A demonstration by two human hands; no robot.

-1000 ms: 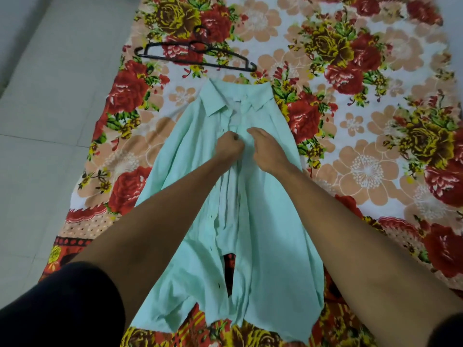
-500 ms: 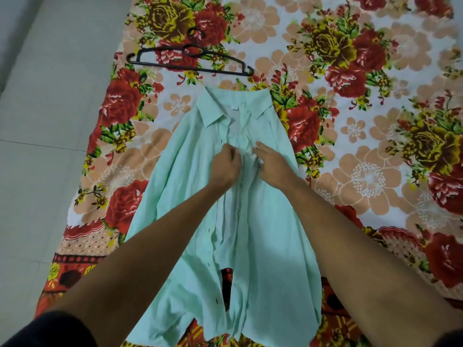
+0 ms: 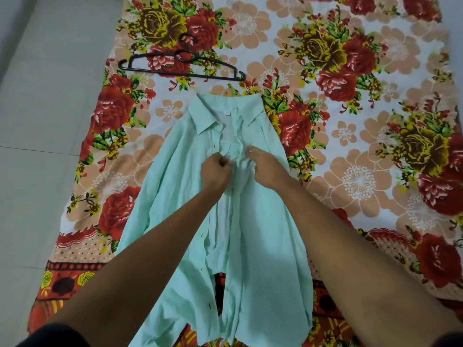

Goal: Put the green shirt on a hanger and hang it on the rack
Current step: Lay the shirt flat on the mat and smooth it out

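A pale green shirt point(image 3: 263, 246) lies flat on a flowered sheet, collar at the far end, front partly unbuttoned lower down. My left hand point(image 3: 215, 171) pinches the left edge of the placket at chest height. My right hand point(image 3: 265, 164) grips the right edge of the placket just beside it. The two hands nearly touch over a button area. A black hanger point(image 3: 183, 68) lies flat on the sheet beyond the collar, hook pointing away. No rack is in view.
The flowered sheet point(image 3: 363, 171) covers the floor under the shirt and reaches right and far. Grey tiled floor point(image 3: 50, 121) runs along the left side.
Both hands have moved slightly down the shirt front from just below the collar to chest height, still holding the placket edges. The shirt and hanger have stayed in place.
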